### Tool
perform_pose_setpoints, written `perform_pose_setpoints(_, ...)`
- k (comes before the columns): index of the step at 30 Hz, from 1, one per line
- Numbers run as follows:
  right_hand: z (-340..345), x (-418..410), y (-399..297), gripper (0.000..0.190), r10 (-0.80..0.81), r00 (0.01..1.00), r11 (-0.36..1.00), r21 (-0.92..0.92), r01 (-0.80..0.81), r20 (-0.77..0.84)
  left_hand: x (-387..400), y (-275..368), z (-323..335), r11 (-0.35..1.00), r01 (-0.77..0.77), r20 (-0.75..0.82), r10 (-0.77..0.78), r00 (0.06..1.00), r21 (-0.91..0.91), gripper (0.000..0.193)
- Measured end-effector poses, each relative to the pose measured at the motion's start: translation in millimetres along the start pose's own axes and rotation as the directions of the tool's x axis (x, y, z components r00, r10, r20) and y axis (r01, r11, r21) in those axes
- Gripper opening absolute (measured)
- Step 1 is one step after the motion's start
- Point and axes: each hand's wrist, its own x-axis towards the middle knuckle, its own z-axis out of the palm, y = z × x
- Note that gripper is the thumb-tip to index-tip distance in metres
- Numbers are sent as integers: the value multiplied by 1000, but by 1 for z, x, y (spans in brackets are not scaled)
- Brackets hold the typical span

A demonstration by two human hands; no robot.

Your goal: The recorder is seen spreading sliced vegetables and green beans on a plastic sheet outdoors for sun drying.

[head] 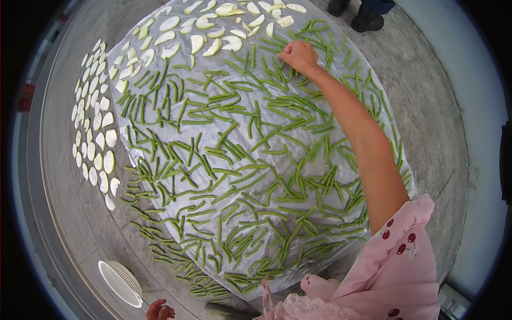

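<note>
Many green bean pods lie scattered over a clear plastic sheet on the floor. My right hand reaches to the far right part of the sheet, low over some beans. Its fingers are curled downward, and whether a bean is between them is hidden. Pale slices of a vegetable or fruit, some with green skin, cover the far end of the sheet, left of that hand. At the bottom edge my left hand is partly in view, loosely curled with nothing seen in it, near a white plastic colander.
More pale slices lie directly on the grey floor left of the sheet. Some beans spill past its lower left edge. Another person's dark shoes stand at the top right. A pale wall runs along the right.
</note>
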Motion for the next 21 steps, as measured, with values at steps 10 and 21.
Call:
perform_pose_setpoints(10, 3, 20, -14, 12, -235, 971, 951, 198, 238, -42, 1, 3, 0, 1000, 12, 1, -12, 1000, -9, 28)
perform_pose_setpoints(21, 23, 26, -43, 18, -130, 989, 954, -262, 145, 75, -4, 6, 2, 1000, 7, 13, -7, 1000, -1, 27)
